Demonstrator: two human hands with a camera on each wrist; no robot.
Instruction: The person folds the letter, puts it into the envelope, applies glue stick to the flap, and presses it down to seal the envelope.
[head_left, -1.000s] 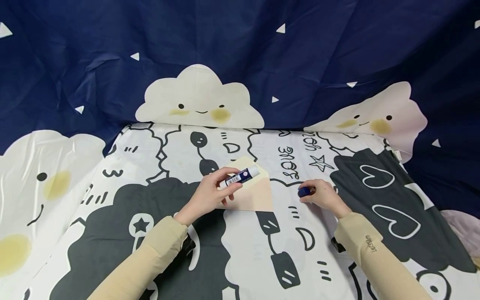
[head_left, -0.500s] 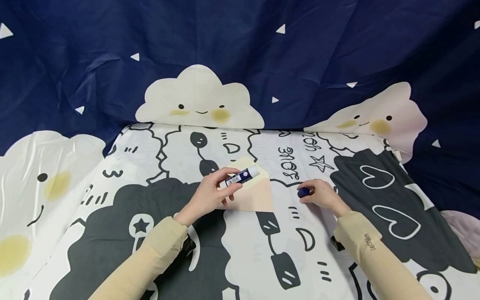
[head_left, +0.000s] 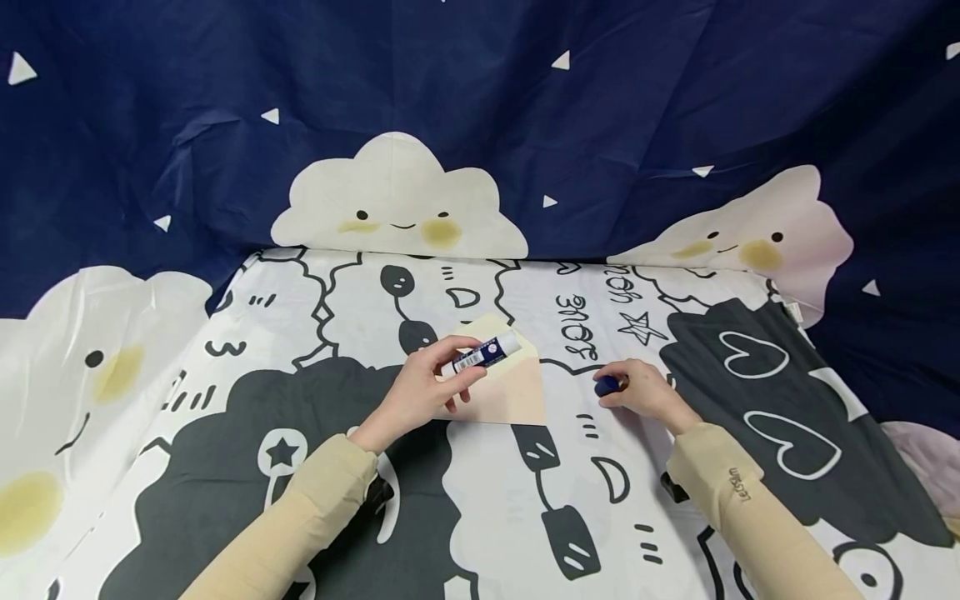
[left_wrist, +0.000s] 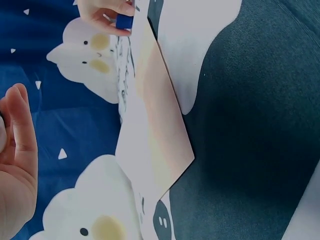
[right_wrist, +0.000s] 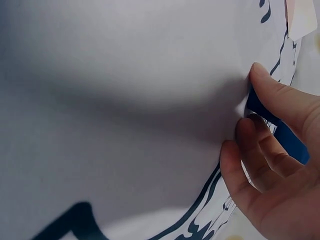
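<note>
My left hand (head_left: 416, 387) pinches a glue stick (head_left: 480, 357) between thumb and fingers, its bare white end pointing up to the right. The stick has a white barrel with a dark blue label and a barcode. It is held over a pale peach and cream envelope (head_left: 513, 400) that lies on the cloth, its pointed cream flap spread toward the back. To the right of the envelope, my right hand (head_left: 648, 392) holds a small dark blue cap (head_left: 606, 385) low at the cloth. Seen from the right wrist, thumb and fingertips close around the cap (right_wrist: 257, 104).
Beneath everything spreads a white cloth (head_left: 495, 517) printed with dark grey shapes and doodles. A navy curtain (head_left: 600, 108) with smiling clouds and white triangles hangs behind and at both sides. Beige sleeves (head_left: 300, 508) cover both forearms.
Both hands, the glue stick, the cap and the envelope keep their places. Only the head view has tilted very slightly.
</note>
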